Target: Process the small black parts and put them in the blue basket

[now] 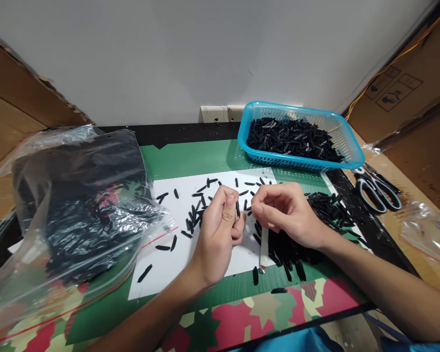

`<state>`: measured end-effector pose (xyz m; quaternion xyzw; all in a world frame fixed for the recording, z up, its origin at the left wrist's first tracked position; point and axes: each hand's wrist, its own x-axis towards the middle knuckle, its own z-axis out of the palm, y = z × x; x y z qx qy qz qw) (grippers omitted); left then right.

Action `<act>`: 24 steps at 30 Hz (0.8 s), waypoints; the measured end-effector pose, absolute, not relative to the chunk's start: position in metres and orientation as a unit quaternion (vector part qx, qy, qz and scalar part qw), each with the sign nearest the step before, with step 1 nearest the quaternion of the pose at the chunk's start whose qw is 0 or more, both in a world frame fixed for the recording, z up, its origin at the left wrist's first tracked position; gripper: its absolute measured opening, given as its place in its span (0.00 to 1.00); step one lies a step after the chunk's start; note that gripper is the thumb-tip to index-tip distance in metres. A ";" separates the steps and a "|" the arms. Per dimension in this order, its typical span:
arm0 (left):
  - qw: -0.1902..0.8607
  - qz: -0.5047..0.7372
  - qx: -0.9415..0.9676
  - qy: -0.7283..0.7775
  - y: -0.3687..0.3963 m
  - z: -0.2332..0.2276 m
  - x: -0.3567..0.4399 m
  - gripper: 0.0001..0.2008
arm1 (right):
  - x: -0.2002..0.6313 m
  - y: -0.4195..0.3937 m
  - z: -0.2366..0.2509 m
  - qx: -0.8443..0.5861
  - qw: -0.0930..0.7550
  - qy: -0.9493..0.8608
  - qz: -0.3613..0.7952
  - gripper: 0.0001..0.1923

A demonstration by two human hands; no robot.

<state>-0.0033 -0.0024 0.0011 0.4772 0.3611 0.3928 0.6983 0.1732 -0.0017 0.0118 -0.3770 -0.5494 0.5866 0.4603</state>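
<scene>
Above a white sheet of paper (pixel 146 266), my left hand (pixel 220 230) is closed with the thumb pressed on the fingers, gripping a small black strip (pixel 238 210). Close beside it on the right, my right hand (pixel 288 212) has its thumb and forefinger pinched together; what they hold, if anything, is too small to make out. Below the right palm a narrow white tool (pixel 264 247) shows, its upper end hidden by the hand; I cannot tell whether it is held. Small black pieces (pixel 194 215) lie scattered on the paper, with a dense pile (pixel 289 249) under my right forearm and hand.
A blue plastic basket (pixel 300 164) full of black pieces stands at the back right. Scissors (pixel 377 190) lie right of the green mat (pixel 190 156). A large clear zip bag (pixel 88 215) with black contents covers the left side. Cardboard boxes (pixel 410 93) flank the table.
</scene>
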 end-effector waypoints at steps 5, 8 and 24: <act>0.707 0.385 0.465 0.367 -0.003 0.002 -0.003 0.18 | 0.170 -0.007 0.011 -0.378 0.450 -0.585 0.559 0.13; 0.710 0.392 0.461 0.360 -0.005 0.003 -0.002 0.17 | 0.170 -0.006 0.010 -0.387 0.453 -0.586 0.549 0.10; 0.802 0.327 0.389 0.315 -0.005 0.009 -0.002 0.14 | 0.169 -0.007 0.002 -0.383 0.516 -0.722 0.255 0.05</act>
